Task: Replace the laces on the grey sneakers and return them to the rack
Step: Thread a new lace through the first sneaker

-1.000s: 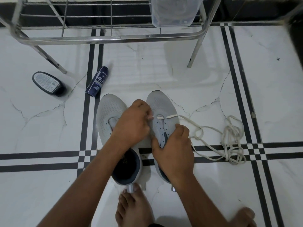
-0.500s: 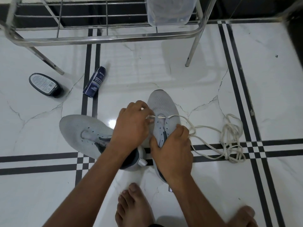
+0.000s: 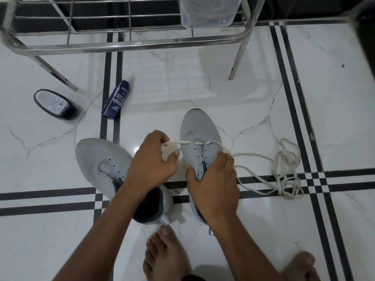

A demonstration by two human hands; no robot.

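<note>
Two grey sneakers lie on the white tiled floor. The right sneaker [image 3: 197,130] points away from me, and my right hand [image 3: 213,179] grips its tongue and eyelet area. A white lace [image 3: 255,156] runs through its front eyelets and trails right into a loose tangle [image 3: 288,175]. My left hand [image 3: 154,161] pinches the lace end just left of that shoe. The left sneaker [image 3: 99,157] lies unlaced, turned toe to the left, partly under my left forearm.
A steel shoe rack [image 3: 129,40] stands ahead with a clear plastic box [image 3: 209,11] on it. A dark blue cleaner can [image 3: 116,100] and a black polish bottle [image 3: 53,103] lie at left. My bare feet [image 3: 164,252] rest near the bottom edge.
The left sneaker swung from beside the right one to point left. My left hand has drawn the lace end out leftward through the front eyelets. My right hand stays on the shoe.
</note>
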